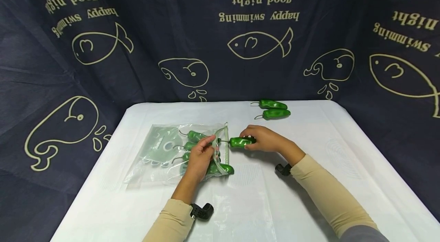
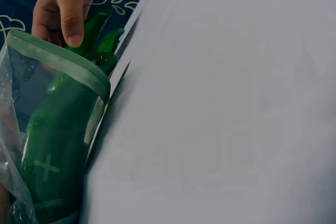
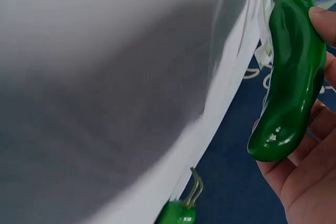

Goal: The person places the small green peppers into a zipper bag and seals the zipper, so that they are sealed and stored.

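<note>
The green pepper [image 1: 236, 142] looks light, firm and slick, probably best held round its thick body, not the thin stem. The right hand [image 1: 264, 138] pinches its blunt end between thumb and fingers, stem toward the mouth of the clear bag [image 1: 156, 146]. Whether the left hand [image 1: 200, 158], at that mouth, pinches the film cannot be told.

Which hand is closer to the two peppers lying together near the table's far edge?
Right. The right hand, gripping another pepper, is on the near side of the two peppers; the left hand is farther off to their left, at the mouth of the clear bag.
</note>
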Demonstrator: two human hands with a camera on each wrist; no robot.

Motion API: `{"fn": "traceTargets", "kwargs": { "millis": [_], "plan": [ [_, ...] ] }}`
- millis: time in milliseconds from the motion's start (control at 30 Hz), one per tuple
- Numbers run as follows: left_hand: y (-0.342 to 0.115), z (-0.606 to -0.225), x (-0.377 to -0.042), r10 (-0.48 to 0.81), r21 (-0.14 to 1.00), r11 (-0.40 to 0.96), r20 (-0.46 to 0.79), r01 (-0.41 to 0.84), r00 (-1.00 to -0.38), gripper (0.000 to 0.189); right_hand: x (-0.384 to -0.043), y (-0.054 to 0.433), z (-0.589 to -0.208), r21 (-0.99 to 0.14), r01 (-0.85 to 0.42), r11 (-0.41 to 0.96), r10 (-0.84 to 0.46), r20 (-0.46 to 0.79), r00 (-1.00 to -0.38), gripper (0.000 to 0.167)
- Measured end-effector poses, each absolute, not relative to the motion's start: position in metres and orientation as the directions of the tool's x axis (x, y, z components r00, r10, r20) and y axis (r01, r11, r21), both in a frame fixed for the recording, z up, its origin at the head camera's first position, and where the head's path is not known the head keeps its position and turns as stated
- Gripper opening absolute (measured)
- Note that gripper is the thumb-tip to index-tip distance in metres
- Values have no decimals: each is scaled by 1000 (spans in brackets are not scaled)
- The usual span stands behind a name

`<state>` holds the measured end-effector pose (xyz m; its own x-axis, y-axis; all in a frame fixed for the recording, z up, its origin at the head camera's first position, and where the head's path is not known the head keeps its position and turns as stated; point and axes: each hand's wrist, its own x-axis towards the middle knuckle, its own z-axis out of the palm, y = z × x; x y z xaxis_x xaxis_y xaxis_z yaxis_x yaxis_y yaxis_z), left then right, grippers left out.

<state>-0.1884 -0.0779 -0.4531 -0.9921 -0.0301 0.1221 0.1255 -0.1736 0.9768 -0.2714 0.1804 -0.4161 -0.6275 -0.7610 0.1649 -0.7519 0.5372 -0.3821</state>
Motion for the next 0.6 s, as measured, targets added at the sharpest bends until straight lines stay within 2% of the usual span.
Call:
{"fn": "traceTargets", "kwargs": {
  "millis": [300, 600],
  "plan": [
    [-78, -452, -188, -35, 978, -164, 121, 125, -992, 43, -266, 164, -421, -382, -759, 528, -770, 161, -617, 31],
    [-78, -454, -188, -33, 979, -158, 128, 132, -991, 42, -265, 153, -422, -377, -746, 549, -759, 148, -634, 30]
  ]
}}
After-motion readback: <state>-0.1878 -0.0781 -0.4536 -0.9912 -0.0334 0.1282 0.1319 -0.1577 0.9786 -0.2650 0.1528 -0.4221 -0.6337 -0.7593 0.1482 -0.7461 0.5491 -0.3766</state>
